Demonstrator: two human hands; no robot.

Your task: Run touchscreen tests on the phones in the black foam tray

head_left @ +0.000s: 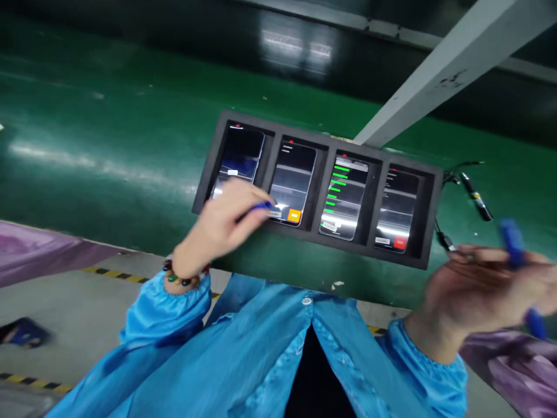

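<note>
On the green desk (108,116), one dark tray (377,203) is lying before you, and its loading looks done: each of its four compartments is holding one phone. You seem to be partway through the screen work. Counting from your left, the second phone (296,174) is showing one orange button, the third phone (352,203) seven green bars, and the fourth phone (400,203) one red button. The first phone (241,148) is partly hiding under your left hand (230,217), so its state is hard to judge; whatever these screens are awaiting appears left.

Your two hands are working apart. The left fingers are curling near the lower ends of the first two phones, something blue showing at their tips; I cannot tell whether they are grasping or wearing it. The right hand (474,287) is blurring beyond the tray, blue patches showing; its grip is impossible to tell. One black pen-shaped tool (477,197) is lying beyond the tray, near dark cabling (444,238).
</note>
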